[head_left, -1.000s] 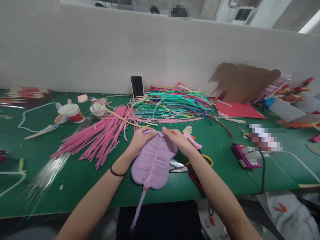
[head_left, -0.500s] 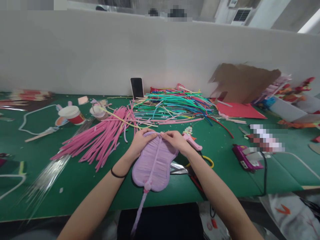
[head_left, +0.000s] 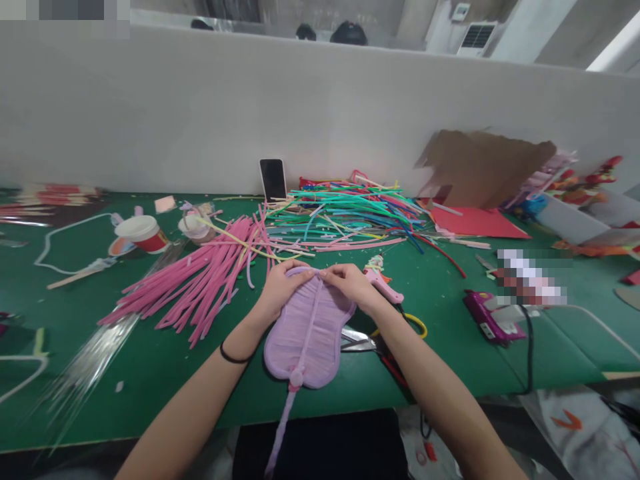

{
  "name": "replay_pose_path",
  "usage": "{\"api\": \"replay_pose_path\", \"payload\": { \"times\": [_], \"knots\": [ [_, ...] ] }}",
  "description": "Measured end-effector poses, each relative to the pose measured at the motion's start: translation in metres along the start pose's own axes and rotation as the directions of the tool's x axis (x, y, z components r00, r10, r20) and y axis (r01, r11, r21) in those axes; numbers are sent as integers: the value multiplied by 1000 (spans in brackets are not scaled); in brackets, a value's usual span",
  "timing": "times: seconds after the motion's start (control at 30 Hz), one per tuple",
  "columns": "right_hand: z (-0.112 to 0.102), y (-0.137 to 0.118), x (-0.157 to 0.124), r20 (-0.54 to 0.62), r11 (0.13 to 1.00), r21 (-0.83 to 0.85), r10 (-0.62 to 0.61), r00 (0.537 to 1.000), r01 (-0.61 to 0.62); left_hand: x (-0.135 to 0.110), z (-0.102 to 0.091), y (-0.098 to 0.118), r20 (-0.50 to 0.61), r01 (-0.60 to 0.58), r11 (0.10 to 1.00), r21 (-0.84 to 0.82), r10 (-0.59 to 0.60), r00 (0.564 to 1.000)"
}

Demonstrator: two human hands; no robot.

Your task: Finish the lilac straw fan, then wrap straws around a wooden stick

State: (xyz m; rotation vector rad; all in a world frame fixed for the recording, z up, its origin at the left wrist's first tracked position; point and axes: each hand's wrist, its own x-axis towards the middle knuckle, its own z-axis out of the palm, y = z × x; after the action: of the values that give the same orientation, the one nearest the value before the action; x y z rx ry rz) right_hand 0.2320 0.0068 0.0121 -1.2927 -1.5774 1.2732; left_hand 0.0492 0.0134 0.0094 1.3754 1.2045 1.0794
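Note:
A lilac fan-shaped piece made of pipe cleaners lies flat on the green table, its fuzzy stem hanging over the near edge. My left hand grips the piece's far left rim with curled fingers. My right hand pinches the far rim at the top of the central rib, fingers closed. The fingertips of both hands almost meet there.
A heap of pink pipe cleaners lies to the left, mixed coloured ones behind. Scissors sit under my right forearm, next to a pink tool. A magenta glue gun, a phone, two cups and cardboard surround.
Both hands have closed in a little toward the top of the central rib. The lilac piece stays where it was.

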Motion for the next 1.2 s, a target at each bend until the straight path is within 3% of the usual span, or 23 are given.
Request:
{"api": "replay_pose_path", "payload": {
  "times": [1.0,1.2],
  "knots": [
    [-1,6,1,-20,998,59,-20,1000,21,-1,2,1,19,5,1000,11,-5,1000],
    [-1,5,1,-42,995,97,-5,999,9,3,0,-1,-6,20,998,-54,-20,1000]
  ]
}}
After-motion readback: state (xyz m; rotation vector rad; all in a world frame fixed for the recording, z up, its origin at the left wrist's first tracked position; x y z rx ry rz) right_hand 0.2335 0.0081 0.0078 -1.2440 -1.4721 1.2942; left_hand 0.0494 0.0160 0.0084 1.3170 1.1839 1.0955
